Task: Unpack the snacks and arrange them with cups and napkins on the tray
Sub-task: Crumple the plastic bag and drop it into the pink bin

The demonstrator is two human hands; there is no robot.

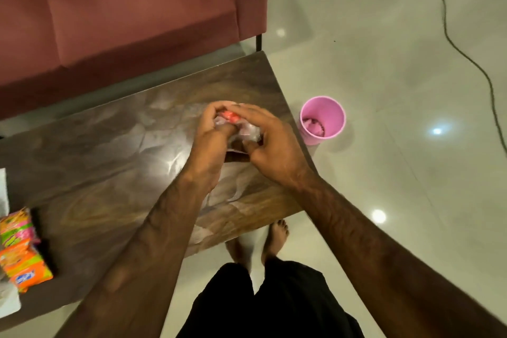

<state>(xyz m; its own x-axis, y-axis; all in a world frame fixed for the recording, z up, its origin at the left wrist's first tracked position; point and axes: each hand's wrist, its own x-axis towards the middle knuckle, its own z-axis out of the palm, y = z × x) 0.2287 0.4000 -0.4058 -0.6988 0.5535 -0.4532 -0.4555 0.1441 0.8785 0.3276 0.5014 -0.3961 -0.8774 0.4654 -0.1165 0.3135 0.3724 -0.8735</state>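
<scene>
Both my hands meet over the right end of the dark wooden table [115, 151]. My left hand [210, 129] and my right hand [267, 143] are shut together on a crumpled clear plastic wrapper [248, 130] with a red-orange patch showing between the fingers. What is inside the wrapper is hidden by my fingers. Two orange and pink snack packets [20, 250] lie at the table's left edge, far from both hands.
A pink bin [322, 122] with crumpled wrapping inside stands on the floor just right of the table. A pink sofa [131, 8] runs behind the table. A dark cable [463, 52] trails across the tiled floor. White material [3, 192] shows at the far left.
</scene>
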